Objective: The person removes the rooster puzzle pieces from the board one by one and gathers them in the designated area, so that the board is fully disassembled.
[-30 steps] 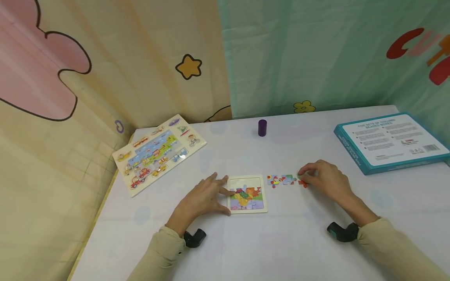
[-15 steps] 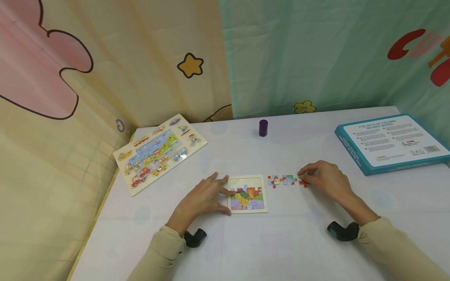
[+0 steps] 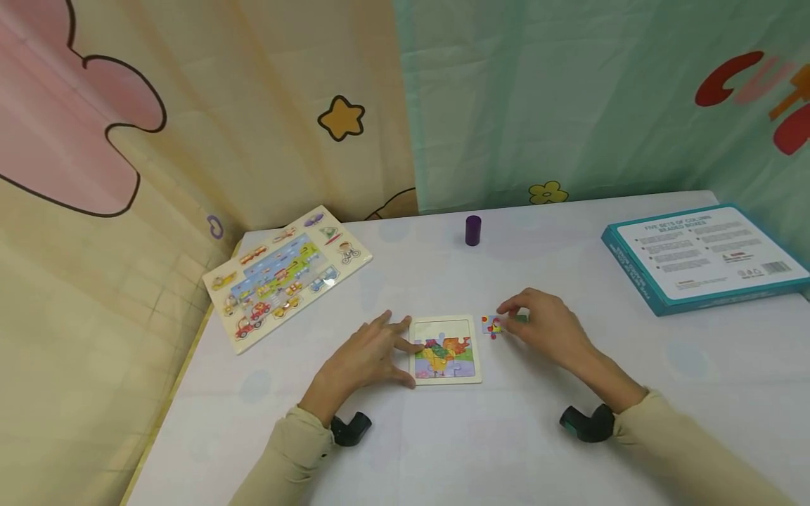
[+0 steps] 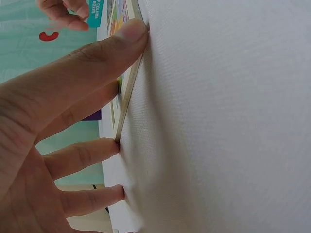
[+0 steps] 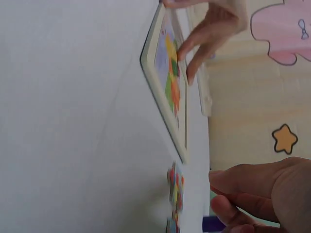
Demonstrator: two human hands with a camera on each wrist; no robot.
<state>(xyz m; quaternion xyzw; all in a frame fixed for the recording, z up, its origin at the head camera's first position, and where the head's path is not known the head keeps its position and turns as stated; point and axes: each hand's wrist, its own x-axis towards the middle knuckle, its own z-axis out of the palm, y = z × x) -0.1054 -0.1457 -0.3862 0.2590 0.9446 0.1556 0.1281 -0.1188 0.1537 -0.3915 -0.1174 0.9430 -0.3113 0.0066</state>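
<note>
My left hand (image 3: 370, 355) lies at the left edge of a small wooden tray puzzle (image 3: 477, 365), fingers spread and fairly straight. Its thumb (image 4: 133, 31) touches the edge and the index finger reaches over the assembled pieces. The lower part of the tray is filled with colourful jigsaw pieces (image 3: 443, 358); its upper strip is bare. To the right, my right hand (image 3: 550, 330) pinches a puzzle piece with green on it (image 3: 522, 318), mostly covered by the fingers. Below that hand, a loose puzzle piece (image 5: 177, 187) lies on the table, with another piece (image 5: 172, 224) beside it.
A wooden board with vehicle pictures (image 3: 287, 277) lies at the back left. A purple cylinder (image 3: 472, 230) stands at the back middle. The teal and white box (image 3: 709, 253) rests at the back right. Printed curtains (image 3: 538, 91) rise behind the white table (image 3: 474, 450).
My right hand has moved left from the far end of the row of loose pieces, carrying a piece toward the tray. My left hand has stayed in place.
</note>
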